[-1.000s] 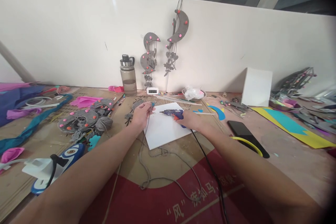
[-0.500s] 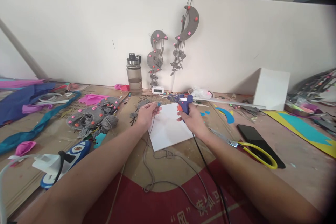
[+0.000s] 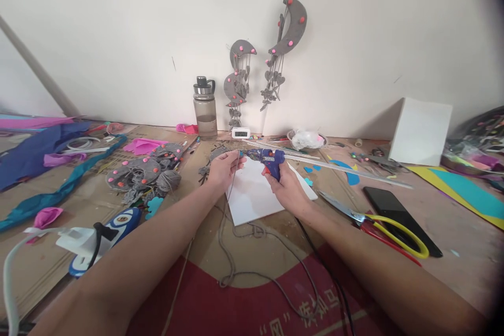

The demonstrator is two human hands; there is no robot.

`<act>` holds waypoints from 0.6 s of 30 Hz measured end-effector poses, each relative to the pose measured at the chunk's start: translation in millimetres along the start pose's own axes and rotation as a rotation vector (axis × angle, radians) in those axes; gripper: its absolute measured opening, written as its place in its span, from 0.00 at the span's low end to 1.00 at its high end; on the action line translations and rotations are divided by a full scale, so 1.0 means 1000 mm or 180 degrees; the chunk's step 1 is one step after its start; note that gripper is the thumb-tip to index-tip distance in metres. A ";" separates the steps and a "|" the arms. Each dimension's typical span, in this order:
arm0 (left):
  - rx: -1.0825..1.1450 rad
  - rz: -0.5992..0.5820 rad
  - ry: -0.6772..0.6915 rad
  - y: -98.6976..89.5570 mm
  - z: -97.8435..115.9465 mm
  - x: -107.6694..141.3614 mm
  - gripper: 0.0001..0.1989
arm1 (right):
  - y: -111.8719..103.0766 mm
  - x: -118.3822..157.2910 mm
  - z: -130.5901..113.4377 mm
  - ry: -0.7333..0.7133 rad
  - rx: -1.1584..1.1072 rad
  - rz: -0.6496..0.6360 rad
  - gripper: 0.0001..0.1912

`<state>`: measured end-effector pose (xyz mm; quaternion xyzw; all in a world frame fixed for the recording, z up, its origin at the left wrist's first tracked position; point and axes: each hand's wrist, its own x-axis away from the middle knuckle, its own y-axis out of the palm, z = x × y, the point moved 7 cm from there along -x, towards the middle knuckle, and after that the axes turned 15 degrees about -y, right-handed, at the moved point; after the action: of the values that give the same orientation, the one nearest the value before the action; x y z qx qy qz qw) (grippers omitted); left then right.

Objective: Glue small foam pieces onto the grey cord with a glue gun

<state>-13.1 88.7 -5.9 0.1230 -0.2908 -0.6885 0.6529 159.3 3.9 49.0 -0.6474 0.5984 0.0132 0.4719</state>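
Note:
My right hand [image 3: 289,189] is wrapped round the handle of a blue hot glue gun [image 3: 273,157] with an orange trigger. Its nozzle points left and lies very close to the fingertips of my left hand [image 3: 223,170]; whether it touches anything is too small to tell. Those fingers pinch a small teal piece [image 3: 241,153] together with grey yarn [image 3: 232,189], which hangs down and loops over the cardboard. Beneath both hands lies a white sheet [image 3: 252,202]. The gun's black cord [image 3: 315,247] runs down past my right forearm.
Yellow-handled scissors [image 3: 397,228] and a black phone [image 3: 394,215] lie at right. Toward the back stand a water bottle [image 3: 205,115] and a small clock [image 3: 240,133]. Grey moon ornaments [image 3: 297,29] hang on the wall. A power strip [image 3: 126,220] and grey felt pieces [image 3: 137,173] are at left.
The glue gun has moved left, bringing its nozzle close to the teal piece in my left fingers. My left hand keeps its pinch. The view has shifted slightly.

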 end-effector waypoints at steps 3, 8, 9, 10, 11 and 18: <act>-0.0027 -0.0042 0.0034 0.002 0.000 0.001 0.10 | 0.001 -0.001 -0.001 -0.0011 0.0215 -0.0021 0.16; -0.0104 -0.0071 0.0042 0.004 -0.001 0.004 0.13 | 0.002 0.000 0.003 0.0012 0.0373 -0.0066 0.15; -0.0138 -0.0063 0.0041 0.004 -0.001 0.004 0.14 | 0.002 0.000 0.003 0.0028 0.0392 -0.0072 0.14; -0.0174 -0.0057 0.0040 0.004 -0.001 0.004 0.14 | 0.003 0.001 0.004 0.0040 0.0414 -0.0073 0.13; -0.0207 -0.0050 0.0040 0.004 -0.001 0.004 0.15 | 0.003 0.001 0.004 0.0041 0.0439 -0.0074 0.13; -0.0385 -0.0031 0.0067 0.007 -0.002 0.006 0.16 | 0.004 0.002 0.004 0.0048 0.0660 -0.0121 0.11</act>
<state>-6.8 82.4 -2.2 0.0920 -0.2411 -0.7067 0.6588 158.5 5.6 43.0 -0.6064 0.5877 -0.0626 0.5320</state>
